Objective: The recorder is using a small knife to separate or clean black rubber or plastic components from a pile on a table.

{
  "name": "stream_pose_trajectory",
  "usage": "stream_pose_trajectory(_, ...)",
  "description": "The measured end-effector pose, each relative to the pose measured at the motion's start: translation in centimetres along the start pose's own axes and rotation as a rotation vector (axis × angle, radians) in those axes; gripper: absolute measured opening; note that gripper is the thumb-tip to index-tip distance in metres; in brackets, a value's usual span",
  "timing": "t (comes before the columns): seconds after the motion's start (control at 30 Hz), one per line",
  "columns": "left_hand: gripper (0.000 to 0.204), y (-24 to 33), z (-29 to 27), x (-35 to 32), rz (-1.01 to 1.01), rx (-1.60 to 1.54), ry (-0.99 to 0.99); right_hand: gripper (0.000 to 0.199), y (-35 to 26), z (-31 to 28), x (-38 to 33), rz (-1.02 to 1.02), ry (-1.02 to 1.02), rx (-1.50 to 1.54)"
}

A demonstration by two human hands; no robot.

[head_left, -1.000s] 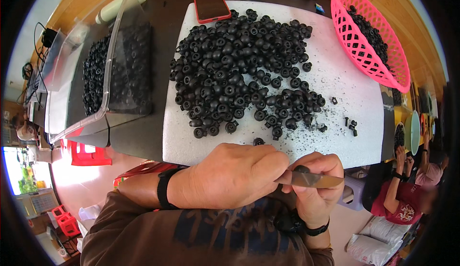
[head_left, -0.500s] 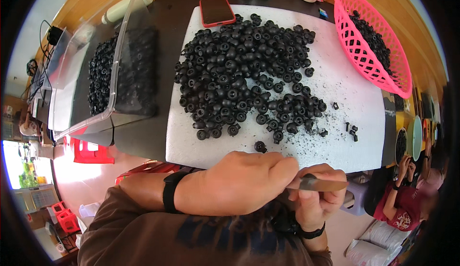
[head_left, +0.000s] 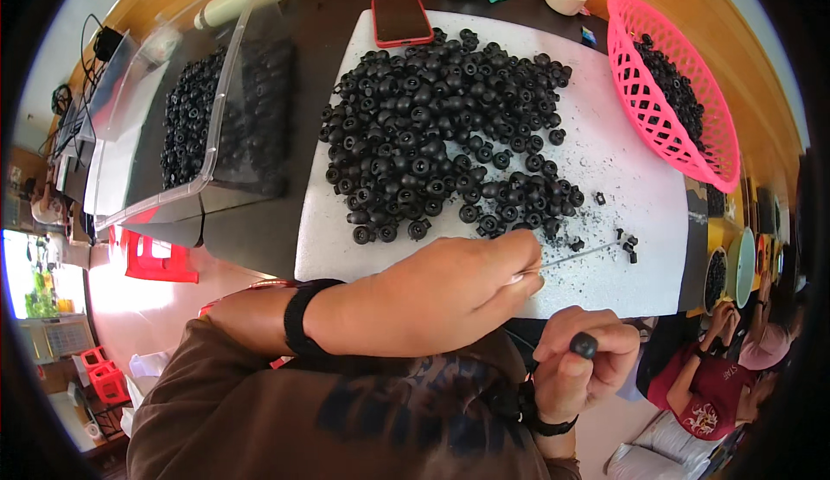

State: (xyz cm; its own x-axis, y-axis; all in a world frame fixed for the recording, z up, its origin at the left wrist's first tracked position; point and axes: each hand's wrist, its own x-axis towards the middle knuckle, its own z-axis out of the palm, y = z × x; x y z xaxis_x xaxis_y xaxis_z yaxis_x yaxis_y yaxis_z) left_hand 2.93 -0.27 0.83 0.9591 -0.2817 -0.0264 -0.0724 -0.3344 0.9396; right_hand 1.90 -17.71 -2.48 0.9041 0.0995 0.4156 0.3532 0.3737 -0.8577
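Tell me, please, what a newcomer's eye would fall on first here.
Probably the big heap of black parts on the white board in the middle, then the bright pink basket at the upper right. In front, the left hand holds a blade over the board, while the right hand grips a rounded black piece.

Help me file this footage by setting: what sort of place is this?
Likely a small workshop: a pile of black pieces lies on a white board, a pink basket holds small dark pieces, and a person in a red shirt is nearby.
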Motion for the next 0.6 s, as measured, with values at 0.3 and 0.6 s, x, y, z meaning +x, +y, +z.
stream_pose_trajectory(0.3,0.023,0.4,-0.1,-0.1,-0.094,-0.404,-0.289,0.028,0.5,-1.0,-0.6,0.056,-0.049,-0.018)
stream_pose_trajectory(0.6,0.025,1.2,-0.5,0.9,-0.162,-0.477,-0.496,0.028,0.3,-1.1,-0.7,0.049,-0.133,-0.12)
